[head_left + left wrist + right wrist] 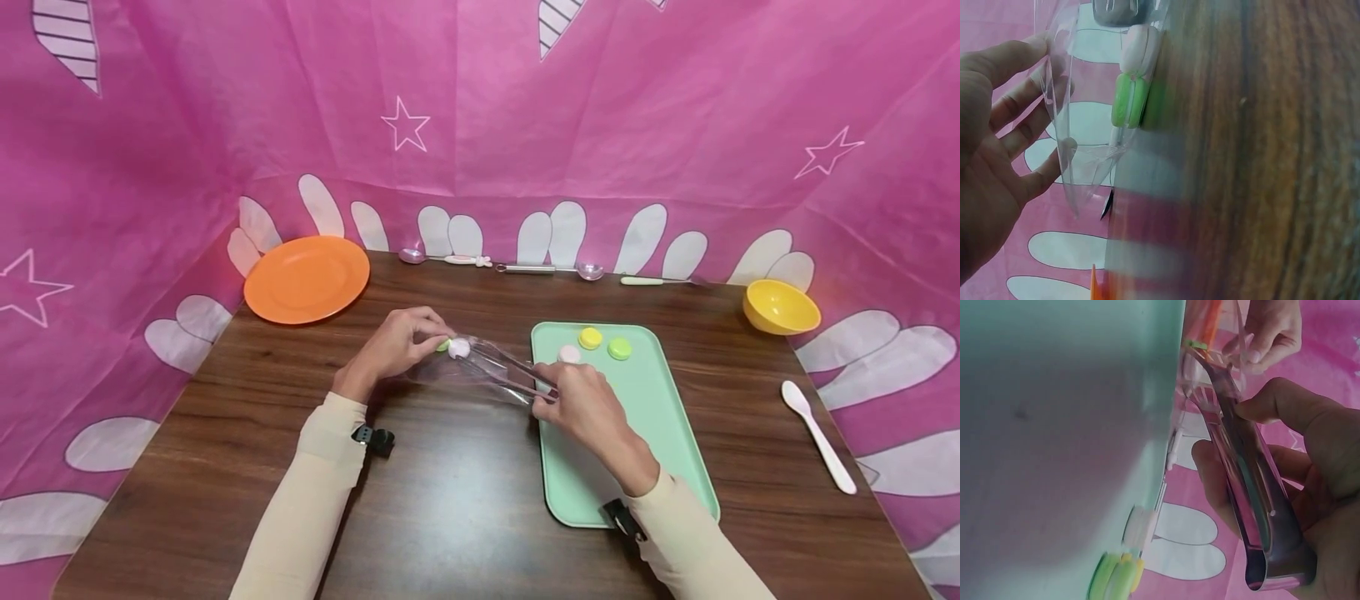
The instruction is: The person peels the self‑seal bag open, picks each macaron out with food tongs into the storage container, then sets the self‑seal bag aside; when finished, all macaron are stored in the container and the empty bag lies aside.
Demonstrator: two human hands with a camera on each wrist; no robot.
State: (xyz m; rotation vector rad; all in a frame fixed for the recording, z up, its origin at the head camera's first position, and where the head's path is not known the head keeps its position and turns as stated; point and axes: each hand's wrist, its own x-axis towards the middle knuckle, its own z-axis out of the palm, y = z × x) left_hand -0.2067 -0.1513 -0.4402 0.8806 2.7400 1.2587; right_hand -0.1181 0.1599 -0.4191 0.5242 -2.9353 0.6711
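My left hand (pixel 401 342) pinches the rim of a clear plastic bag (pixel 1063 125), which lies over the wood table. Inside the bag a green macaron (pixel 1129 100) touches a pale pinkish-white macaron (pixel 1139 50). My right hand (pixel 585 406) grips metal tongs (pixel 1244 469) around both arms. Their tips reach into the bag beside the pale macaron; whether they squeeze it I cannot tell. On the light green tray (pixel 630 433) under my right hand sit a pink macaron (pixel 569 355), a yellow macaron (pixel 590 337) and another green macaron (pixel 619 348).
An orange plate (pixel 307 279) stands at the back left. Along the back edge lie a pink-handled utensil (pixel 461 260), a metal-handled ladle (pixel 532 269) and a green-handled utensil (pixel 645 282). A yellow bowl (pixel 782 307) and a white spoon (pixel 821 442) are at the right.
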